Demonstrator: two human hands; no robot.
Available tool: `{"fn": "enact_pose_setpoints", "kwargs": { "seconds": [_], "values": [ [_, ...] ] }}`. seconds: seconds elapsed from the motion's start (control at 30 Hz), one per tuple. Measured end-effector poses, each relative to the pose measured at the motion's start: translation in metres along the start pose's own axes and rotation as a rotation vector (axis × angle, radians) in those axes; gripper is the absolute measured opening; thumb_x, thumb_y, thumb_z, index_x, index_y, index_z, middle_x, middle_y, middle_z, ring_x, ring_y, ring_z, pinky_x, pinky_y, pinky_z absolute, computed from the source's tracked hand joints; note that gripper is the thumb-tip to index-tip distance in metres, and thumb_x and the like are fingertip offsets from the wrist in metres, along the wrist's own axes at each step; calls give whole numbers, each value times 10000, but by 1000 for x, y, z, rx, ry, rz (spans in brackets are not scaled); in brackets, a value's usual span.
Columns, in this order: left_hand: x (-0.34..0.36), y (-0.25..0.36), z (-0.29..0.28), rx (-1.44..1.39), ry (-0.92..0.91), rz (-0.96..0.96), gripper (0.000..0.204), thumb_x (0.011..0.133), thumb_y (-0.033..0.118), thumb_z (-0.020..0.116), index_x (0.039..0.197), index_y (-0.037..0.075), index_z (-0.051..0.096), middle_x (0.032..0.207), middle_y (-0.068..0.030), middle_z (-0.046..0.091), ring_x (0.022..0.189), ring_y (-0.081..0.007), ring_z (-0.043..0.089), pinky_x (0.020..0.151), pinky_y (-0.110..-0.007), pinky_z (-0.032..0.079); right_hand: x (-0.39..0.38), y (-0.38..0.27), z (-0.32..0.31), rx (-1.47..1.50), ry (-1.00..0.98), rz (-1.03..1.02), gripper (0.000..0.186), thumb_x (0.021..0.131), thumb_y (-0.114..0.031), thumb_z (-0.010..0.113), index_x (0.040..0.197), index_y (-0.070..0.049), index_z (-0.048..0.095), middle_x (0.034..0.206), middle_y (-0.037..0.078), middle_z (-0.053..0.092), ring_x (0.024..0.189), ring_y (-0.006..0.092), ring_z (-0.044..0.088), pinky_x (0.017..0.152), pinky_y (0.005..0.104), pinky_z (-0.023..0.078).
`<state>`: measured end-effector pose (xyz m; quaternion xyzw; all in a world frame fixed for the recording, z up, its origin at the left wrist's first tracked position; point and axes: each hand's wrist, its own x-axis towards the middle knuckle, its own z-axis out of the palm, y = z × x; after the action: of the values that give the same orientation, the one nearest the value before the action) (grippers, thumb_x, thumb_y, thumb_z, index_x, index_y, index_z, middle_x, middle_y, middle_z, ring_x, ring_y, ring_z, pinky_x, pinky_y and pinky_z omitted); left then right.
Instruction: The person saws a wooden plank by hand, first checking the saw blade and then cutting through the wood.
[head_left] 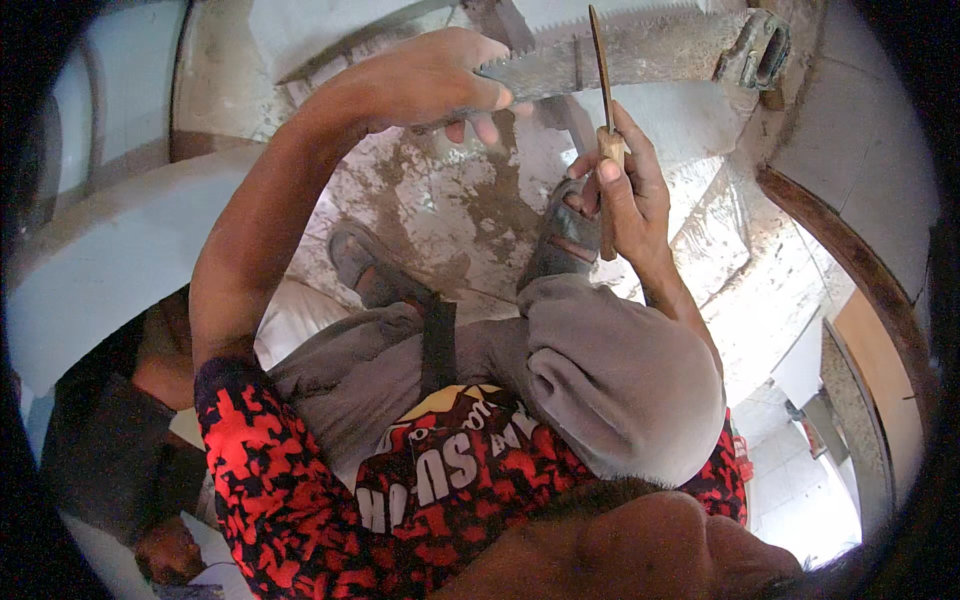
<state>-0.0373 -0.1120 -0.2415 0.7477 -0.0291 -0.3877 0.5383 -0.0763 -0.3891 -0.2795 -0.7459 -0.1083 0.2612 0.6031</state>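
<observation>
A worn hand saw lies crosswise at the top of the head view, with teeth along its upper edge and its grip at the right end. My left hand holds the saw's left end, thumb against the blade and some fingers beneath. Upright in my right hand is a slim metal file with a pale wooden handle, pinched between thumb and fingers. The file's blade passes in front of the saw, and I cannot tell whether the two touch.
Below the hands are my sandalled feet on a stained, dusty floor. Another person in dark clothing is at the lower left, beside a pale curved surface. A brown wooden edge runs down the right.
</observation>
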Motion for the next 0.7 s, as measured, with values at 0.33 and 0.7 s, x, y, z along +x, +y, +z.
{"fn": "enact_pose_setpoints", "kwargs": {
  "seconds": [0.33, 0.7],
  "values": [
    [3, 39, -39, 193, -16, -55, 337, 898, 225, 589, 1131, -19, 599, 857, -93, 694, 669, -116, 645, 547, -254, 508, 18, 10, 11, 235, 130, -52, 576, 988, -316, 499, 1453, -26, 323, 980, 115, 610, 679, 85, 534, 595, 235, 452],
    [0, 90, -50, 197, -87, -97, 424, 904, 298, 639, 1217, 29, 546, 798, -57, 689, 617, -104, 609, 514, -244, 477, 71, -21, -3, 679, 527, -16, 572, 836, -139, 722, 1288, -42, 386, 970, 103, 562, 643, 138, 555, 541, 270, 489]
  ]
}}
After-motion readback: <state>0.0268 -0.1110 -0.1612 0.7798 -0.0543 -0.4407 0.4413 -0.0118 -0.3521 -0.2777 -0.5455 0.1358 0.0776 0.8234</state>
